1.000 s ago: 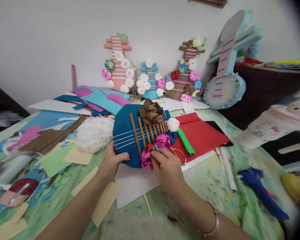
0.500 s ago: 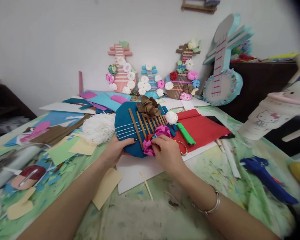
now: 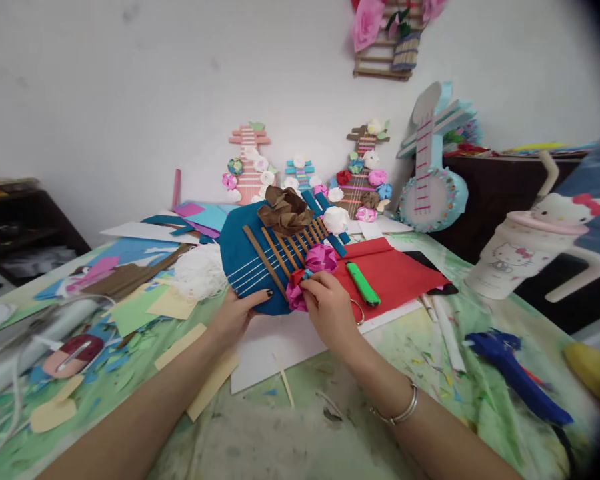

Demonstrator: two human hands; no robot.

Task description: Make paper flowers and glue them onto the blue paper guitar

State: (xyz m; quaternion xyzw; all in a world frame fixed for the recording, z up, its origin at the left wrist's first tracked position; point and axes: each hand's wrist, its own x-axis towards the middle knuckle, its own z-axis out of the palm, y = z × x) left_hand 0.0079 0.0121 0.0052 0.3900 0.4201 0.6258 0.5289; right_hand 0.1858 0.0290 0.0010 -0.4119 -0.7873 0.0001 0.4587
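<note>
A blue paper guitar [image 3: 245, 257] with white strings, brown sticks and a brown paper flower [image 3: 285, 210] is tilted up off the table. My left hand [image 3: 240, 313] grips its lower left edge, thumb on the front. My right hand [image 3: 327, 310] pinches a pink paper flower [image 3: 296, 295] against the guitar's lower rim. A second pink flower [image 3: 321, 257] and a white flower [image 3: 336, 219] sit on the guitar just above.
Red paper [image 3: 395, 273] with a green cutter [image 3: 360, 283] lies to the right, scissors handles beside my right hand. A white string bundle [image 3: 200, 272] and paper scraps lie left. Finished paper guitars [image 3: 250, 167] lean on the wall. A cup [image 3: 515, 257] and blue glue gun [image 3: 515, 377] stand right.
The blue guitar has been raised and tilted up from the table by both hands. The view has lifted, showing more of the wall. My right hand stays on the pink flower.
</note>
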